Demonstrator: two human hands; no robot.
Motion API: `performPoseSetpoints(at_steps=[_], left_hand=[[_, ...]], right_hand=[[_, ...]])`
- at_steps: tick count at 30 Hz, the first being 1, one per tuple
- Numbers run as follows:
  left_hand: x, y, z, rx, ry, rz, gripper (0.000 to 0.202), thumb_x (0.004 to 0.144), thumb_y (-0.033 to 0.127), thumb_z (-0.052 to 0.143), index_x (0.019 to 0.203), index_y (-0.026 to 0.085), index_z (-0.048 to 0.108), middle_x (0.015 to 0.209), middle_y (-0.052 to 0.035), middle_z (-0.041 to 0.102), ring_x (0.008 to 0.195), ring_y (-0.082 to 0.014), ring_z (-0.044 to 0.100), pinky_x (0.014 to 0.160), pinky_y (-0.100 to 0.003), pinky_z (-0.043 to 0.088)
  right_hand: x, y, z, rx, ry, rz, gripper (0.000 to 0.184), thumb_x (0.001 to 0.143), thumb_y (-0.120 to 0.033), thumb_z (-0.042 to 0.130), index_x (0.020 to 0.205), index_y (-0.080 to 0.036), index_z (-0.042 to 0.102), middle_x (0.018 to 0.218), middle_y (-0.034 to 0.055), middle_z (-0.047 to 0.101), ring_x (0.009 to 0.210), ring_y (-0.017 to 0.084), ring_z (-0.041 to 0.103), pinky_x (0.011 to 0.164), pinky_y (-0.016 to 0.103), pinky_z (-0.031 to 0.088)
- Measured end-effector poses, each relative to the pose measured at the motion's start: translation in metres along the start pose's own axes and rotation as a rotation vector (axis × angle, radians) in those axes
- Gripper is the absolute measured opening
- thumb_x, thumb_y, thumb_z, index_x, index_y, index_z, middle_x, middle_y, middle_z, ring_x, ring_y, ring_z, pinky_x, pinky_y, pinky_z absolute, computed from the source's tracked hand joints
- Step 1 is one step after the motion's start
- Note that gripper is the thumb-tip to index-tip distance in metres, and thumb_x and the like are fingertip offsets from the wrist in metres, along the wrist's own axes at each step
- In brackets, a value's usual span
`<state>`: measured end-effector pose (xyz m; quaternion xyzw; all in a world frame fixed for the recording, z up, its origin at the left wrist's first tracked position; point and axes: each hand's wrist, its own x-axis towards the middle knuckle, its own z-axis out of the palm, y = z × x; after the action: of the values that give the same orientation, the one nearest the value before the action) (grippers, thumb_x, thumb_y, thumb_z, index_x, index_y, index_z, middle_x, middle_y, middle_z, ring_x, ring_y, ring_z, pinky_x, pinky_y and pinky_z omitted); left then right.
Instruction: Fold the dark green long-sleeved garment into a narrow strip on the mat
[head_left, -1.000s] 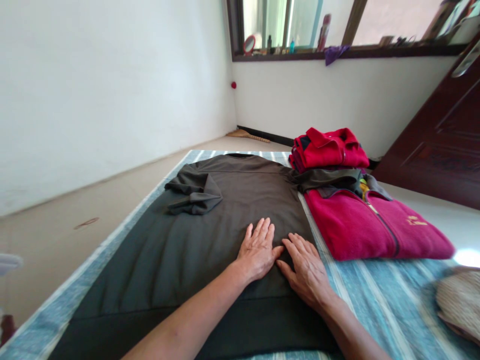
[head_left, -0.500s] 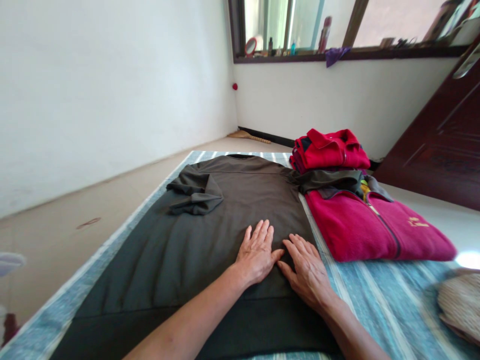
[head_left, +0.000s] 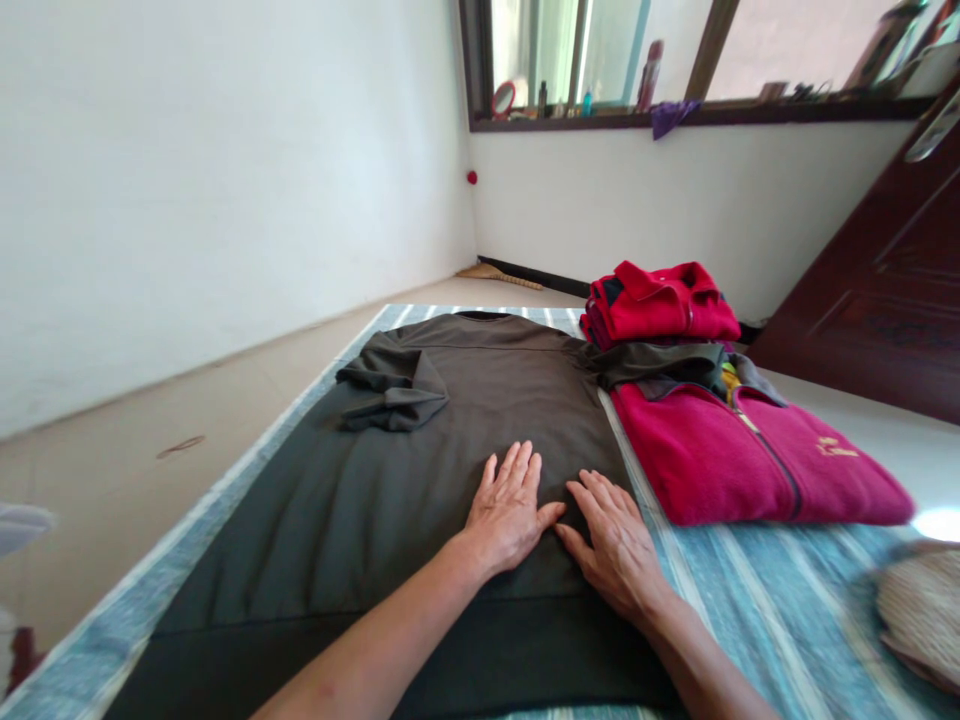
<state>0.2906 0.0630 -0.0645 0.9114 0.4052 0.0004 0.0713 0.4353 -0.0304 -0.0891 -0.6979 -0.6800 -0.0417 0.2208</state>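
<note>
A dark grey-green long-sleeved top [head_left: 315, 520] lies spread out, its neckline at the far end. Its left sleeve is folded in over the body, while the right sleeve stretches sideways across a folded magenta zip jacket [head_left: 697, 450]. My left hand [head_left: 506, 510] rests flat on the lower right part of the top, fingers extended. Close beside it, my right hand [head_left: 611, 535] also lies flat on the fabric near the top's right edge, thumb pointing toward the left hand. Neither hand grasps the cloth.
The top lies on a blue-and-white striped cover [head_left: 780, 580]. Beyond the magenta jacket sits a stack of folded red clothes [head_left: 660, 300]. A beige woven item [head_left: 922, 610] is at the right edge. Walls, a windowsill [head_left: 570, 122] with small items and a dark red door [head_left: 877, 260] surround the place.
My left hand has shifted very slightly to the left on the top. My right hand and the clothes look the same; the view has moved a little.
</note>
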Motion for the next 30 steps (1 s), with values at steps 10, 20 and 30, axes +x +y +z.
performPoseSetpoints(at_steps=[10,20,30], left_hand=[[-0.003,-0.004,-0.003,0.005,-0.021,-0.043,0.073,0.093,0.059,0.03,0.147,0.009,0.027,0.155,-0.0134,0.015,0.144,-0.0255,0.008,0.116,-0.05,0.014],[0.02,0.008,-0.01,-0.004,0.006,-0.004,0.072,0.094,0.058,0.028,0.146,0.009,0.028,0.155,-0.0141,0.017,0.144,-0.0258,0.009,0.116,-0.049,0.014],[0.021,0.004,0.003,-0.01,0.002,0.024,0.08,0.09,0.065,0.03,0.146,0.009,0.027,0.155,-0.0142,0.018,0.144,-0.0264,0.01,0.115,-0.05,0.013]], right_hand=[[0.001,0.001,0.001,-0.015,-0.012,-0.002,0.043,0.086,-0.033,0.054,0.124,-0.013,0.057,0.134,0.0158,0.053,0.127,0.03,0.046,0.103,0.046,0.038],[-0.001,0.003,0.002,0.044,0.026,-0.008,0.047,0.083,-0.031,0.057,0.125,-0.011,0.054,0.132,0.0172,0.055,0.126,0.03,0.047,0.103,0.047,0.039],[0.0,0.003,0.001,0.099,0.003,0.008,0.058,0.079,-0.028,0.061,0.132,-0.011,0.046,0.134,0.0158,0.053,0.127,0.03,0.045,0.103,0.047,0.038]])
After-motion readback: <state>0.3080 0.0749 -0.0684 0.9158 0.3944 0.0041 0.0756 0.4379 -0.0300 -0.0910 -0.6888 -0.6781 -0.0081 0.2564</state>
